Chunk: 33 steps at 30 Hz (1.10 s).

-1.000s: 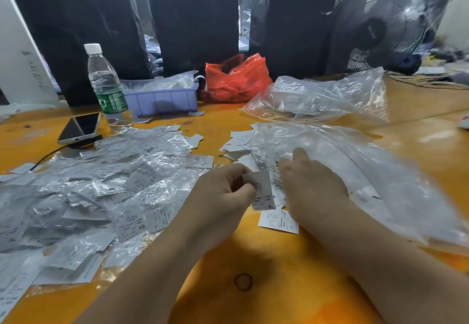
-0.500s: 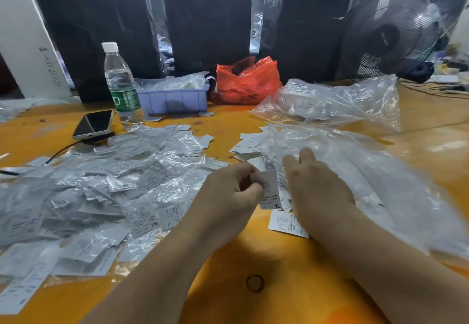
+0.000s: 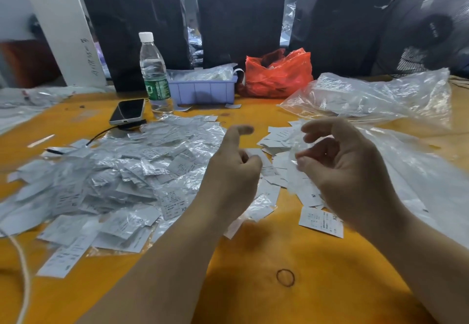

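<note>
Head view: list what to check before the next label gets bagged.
1. Left grip free of a label: cannot tell; it is curled, with white paper beside it.
2. Right grip holding a bag: cannot tell; there is blurred clear film at its tips.
3. Loose white paper labels at hand on the orange table: ok.
4. Pile of labels in small clear plastic bags within reach, left of the left grip: ok.
5. Black smartphone and clear plastic water bottle beyond the pile, away from both grips: ok.
</note>
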### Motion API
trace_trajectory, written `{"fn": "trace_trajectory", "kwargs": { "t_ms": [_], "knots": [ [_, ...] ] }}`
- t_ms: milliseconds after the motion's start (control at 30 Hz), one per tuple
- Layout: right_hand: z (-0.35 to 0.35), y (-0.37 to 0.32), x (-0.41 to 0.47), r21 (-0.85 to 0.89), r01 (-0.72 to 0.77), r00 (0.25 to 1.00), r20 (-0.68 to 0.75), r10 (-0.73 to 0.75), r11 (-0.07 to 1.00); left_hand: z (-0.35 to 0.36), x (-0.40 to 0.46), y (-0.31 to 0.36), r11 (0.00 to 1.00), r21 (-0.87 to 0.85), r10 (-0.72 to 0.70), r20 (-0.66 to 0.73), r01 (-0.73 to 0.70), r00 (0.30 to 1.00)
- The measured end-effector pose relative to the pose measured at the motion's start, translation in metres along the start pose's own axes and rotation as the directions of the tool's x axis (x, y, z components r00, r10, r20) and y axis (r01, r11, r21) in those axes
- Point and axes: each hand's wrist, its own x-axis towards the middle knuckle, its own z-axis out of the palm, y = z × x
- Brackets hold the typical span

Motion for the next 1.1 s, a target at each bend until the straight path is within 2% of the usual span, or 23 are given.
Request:
{"fn": "trace_trajectory", "kwargs": {
  "t_ms": [100,233,433,533,633,767,867,933,1000,1100],
  "knots": [
    [-0.003,0.001,0.004,0.176,-0.161,0.987,0.038,0.157,0.971,-0.001,0.000,0.000,0.999,0.048,-0.016,0.024,0.015,1.000],
    [-0.007,-0.002,0.012,0.482,-0.322,0.946,0.133,0.294,0.815,0.003,-0.001,0.005,0.996,-0.028,-0.079,0.097,0.082,0.992],
    [-0.001,-0.015,0.025,0.684,-0.427,0.901,0.267,0.343,0.591,0.001,0.003,0.005,0.977,-0.007,-0.210,0.172,0.214,0.963],
    [0.004,-0.022,0.036,0.708,-0.427,0.903,0.294,0.314,0.563,-0.001,0.003,0.011,0.941,-0.245,-0.172,0.247,0.233,0.954],
    [0.012,-0.024,0.046,0.691,-0.422,0.906,0.311,0.286,0.587,-0.010,0.005,0.012,0.912,-0.377,-0.118,0.142,0.164,0.983],
    [0.024,-0.013,0.049,0.644,-0.454,0.890,0.353,0.287,0.616,-0.017,0.009,0.009,0.941,-0.317,-0.102,0.062,0.117,0.993],
    [0.024,-0.002,0.046,0.490,-0.603,0.772,0.558,0.305,0.629,-0.016,0.009,0.008,0.971,-0.225,-0.057,0.093,0.077,0.994],
    [0.022,0.003,0.042,0.428,-0.615,0.722,0.643,0.255,0.663,-0.014,0.008,0.007,0.977,-0.201,-0.040,0.130,0.066,0.991],
    [0.020,0.003,0.040,0.431,-0.591,0.743,0.621,0.251,0.682,-0.013,0.008,0.007,0.979,-0.195,-0.035,0.141,0.063,0.989],
    [0.018,0.001,0.038,0.489,-0.579,0.789,0.537,0.298,0.652,-0.015,0.009,0.006,0.967,-0.237,-0.061,0.137,0.093,0.989]
  ]
}}
